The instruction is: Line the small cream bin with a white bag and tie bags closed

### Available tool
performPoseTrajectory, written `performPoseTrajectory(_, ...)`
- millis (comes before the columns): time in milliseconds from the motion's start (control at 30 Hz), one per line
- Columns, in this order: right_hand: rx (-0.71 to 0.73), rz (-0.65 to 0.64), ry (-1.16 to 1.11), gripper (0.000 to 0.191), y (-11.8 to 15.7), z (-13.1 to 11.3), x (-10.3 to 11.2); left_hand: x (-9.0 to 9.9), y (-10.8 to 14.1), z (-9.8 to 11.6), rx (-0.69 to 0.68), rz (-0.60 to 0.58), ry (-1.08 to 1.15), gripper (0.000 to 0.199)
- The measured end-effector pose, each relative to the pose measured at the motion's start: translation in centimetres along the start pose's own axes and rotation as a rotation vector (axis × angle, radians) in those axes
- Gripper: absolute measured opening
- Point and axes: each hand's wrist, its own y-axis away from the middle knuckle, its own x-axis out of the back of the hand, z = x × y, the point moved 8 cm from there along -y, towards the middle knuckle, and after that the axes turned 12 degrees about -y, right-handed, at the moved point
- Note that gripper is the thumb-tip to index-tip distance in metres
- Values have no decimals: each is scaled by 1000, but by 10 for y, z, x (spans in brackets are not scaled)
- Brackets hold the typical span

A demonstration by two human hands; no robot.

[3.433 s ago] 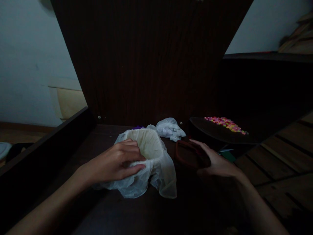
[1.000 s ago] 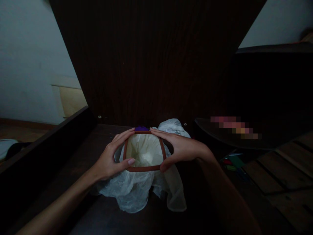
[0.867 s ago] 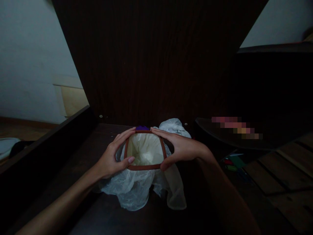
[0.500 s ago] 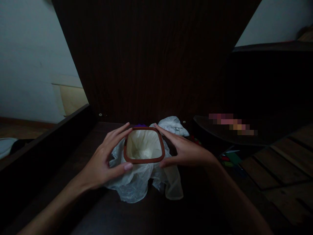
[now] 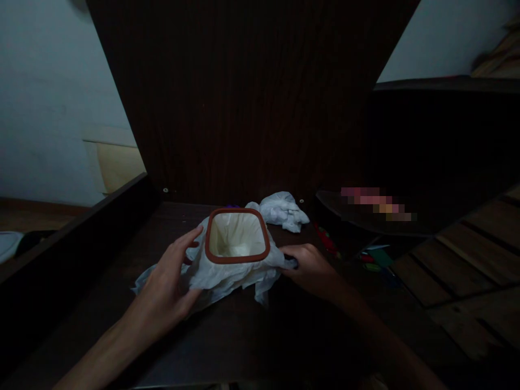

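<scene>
Pinching the white bag (image 5: 231,275), the right hand (image 5: 311,266) faces the spread left hand (image 5: 167,281).

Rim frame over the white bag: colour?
The rim frame is reddish brown, seen best in the head view.

Head view; forward and downward

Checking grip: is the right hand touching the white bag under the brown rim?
Touching: the head view shows the right hand pinching the white bag.
</scene>
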Motion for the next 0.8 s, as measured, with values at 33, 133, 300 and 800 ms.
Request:
performPoseTrajectory(33,12,14,11,24,-1,1,1,3,4,-4,7,4,-9,76)
performPoseTrajectory(133,38,89,-1,21,-1,6,7,12,11,-11,-12,29,-49,48)
performPoseTrajectory(300,114,241,-102,23,3,8,21,30,10,-22,52,47,-84,21)
performPoseTrajectory(800,-114,552,-1335,20,36,44,-4,-9,15,-63,505,-94,474,50)
